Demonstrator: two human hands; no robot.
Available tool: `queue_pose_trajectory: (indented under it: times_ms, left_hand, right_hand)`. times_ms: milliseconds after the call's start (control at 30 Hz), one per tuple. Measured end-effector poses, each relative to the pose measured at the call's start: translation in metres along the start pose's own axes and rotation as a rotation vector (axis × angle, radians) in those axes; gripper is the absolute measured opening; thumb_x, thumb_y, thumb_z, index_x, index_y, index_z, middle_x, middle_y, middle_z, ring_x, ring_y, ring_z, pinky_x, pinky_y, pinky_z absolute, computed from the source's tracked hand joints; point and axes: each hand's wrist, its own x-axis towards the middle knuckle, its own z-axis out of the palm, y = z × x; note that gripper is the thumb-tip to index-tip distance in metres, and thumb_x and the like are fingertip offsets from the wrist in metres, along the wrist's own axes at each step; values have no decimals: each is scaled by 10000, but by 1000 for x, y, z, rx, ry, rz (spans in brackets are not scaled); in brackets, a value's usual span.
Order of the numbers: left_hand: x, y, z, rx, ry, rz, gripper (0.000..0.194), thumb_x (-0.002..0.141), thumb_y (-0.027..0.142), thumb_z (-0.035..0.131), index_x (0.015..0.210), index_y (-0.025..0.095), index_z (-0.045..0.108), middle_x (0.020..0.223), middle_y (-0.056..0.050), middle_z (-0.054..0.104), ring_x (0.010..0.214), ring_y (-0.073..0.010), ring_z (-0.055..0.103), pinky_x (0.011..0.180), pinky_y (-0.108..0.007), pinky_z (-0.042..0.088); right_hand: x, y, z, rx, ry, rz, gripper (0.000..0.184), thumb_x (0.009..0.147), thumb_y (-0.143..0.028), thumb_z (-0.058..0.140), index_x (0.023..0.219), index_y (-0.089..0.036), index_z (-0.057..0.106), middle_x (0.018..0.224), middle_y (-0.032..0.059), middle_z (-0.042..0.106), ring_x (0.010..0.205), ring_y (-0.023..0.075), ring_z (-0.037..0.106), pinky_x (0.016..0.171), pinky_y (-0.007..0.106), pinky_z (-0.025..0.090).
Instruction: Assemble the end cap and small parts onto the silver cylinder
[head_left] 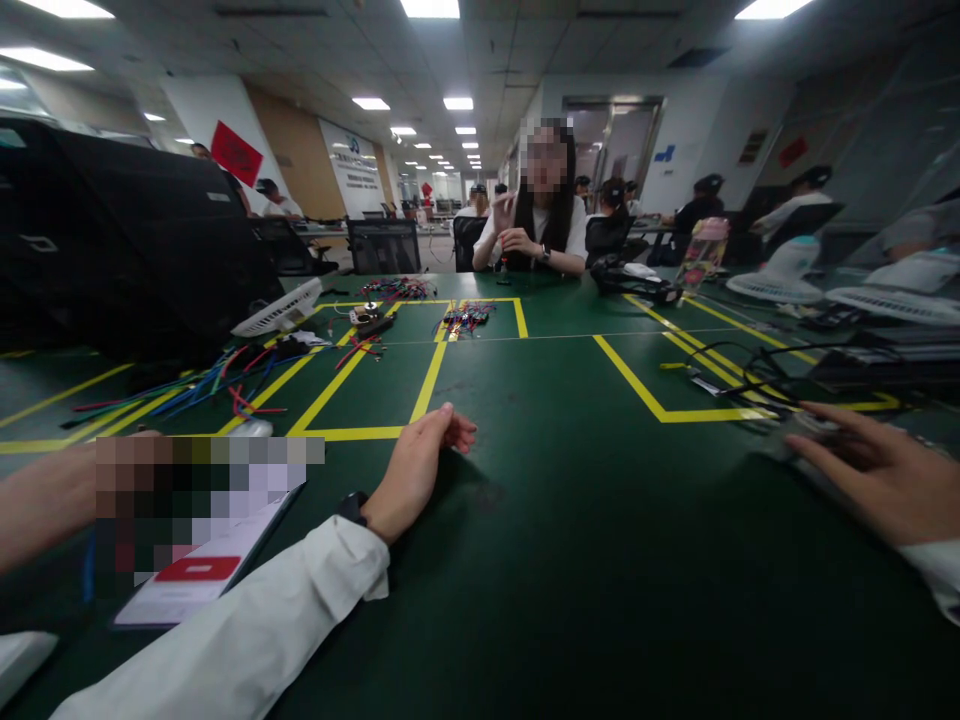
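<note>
My left hand (420,465) rests on its side on the green tabletop (555,480), its fingers loosely bent and nothing visible in them. A dark band circles that wrist below the white sleeve. Far to the right, my right hand (885,465) has its thumb and fingers around a small grey object (806,425), blurred and partly covered; its kind cannot be made out. Black cables (739,375) lie just beyond it. Left of my left forearm is a flat device with a lit screen (199,570), partly pixelated. Another person's bare arm (45,500) reaches beside it.
Yellow tape (360,434) marks rectangles on the table. Loose coloured wires (202,385) lie at left, with wire bundles (465,318) farther back. A large black case (135,230) stands at left. Across sits a person (574,235), near a bottle (701,255) and white fans (780,275).
</note>
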Motion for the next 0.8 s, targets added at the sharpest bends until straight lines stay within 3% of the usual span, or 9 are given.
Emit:
queue_pose_trajectory:
  times_ms: [33,133,200,267,367,500,633,800]
  left_hand:
    - [0,1,0,9,-4,-1,373,880,405,429,781,133,664,714,-48,637,655,-158,578,663,-293,441]
    - [-2,4,1,37,-12,-4,370,886,401,420,790,138,663,716,-43,634,667,-154,575,675,-285,438]
    - [-3,4,0,50,-10,-2,373,886,403,419,798,138,666,727,-46,640,675,-157,577,680,-287,438]
    - [-3,4,0,49,-9,4,381,885,409,416,799,136,669,738,-52,646,676,-162,579,682,-294,442]
    - [-4,5,0,60,-30,7,391,890,415,405,807,137,666,749,-55,646,688,-169,580,692,-301,443]
    - [-6,12,3,128,-71,-1,389,899,413,387,810,146,657,778,-57,645,715,-176,575,706,-303,442]
    - [-11,22,9,304,-75,23,287,874,385,453,851,178,651,809,-40,644,757,-186,581,714,-298,434]
    - [-19,29,18,531,-178,156,185,837,318,529,931,208,644,903,-46,647,817,-201,579,733,-307,436]
  right_hand:
    - [1,-25,9,128,-110,135,548,625,-403,723,1149,-337,574,936,87,634,800,231,610,628,363,456]
    - [-3,-102,45,979,-481,434,460,724,-298,634,1168,-298,512,996,46,633,900,190,631,759,349,525]
    - [-10,-147,71,1352,-699,663,400,784,-242,568,1175,-236,485,982,52,640,895,152,642,788,302,537]
    - [-18,-179,92,1559,-867,779,344,831,-204,509,1173,-191,470,958,63,646,879,132,651,791,261,539]
    - [-26,-203,109,1658,-1056,775,342,872,-216,465,1211,-180,436,954,74,650,878,135,656,786,251,540]
    - [-29,-209,112,1642,-1095,767,399,879,-233,463,1268,-186,389,961,76,651,907,150,652,820,277,530]
    - [-30,-211,111,1604,-1007,747,445,855,-214,499,1282,-200,372,996,79,645,947,171,640,825,296,531]
    - [-35,-211,115,1600,-854,720,507,784,-211,611,1240,-274,399,956,14,652,871,128,651,758,256,547]
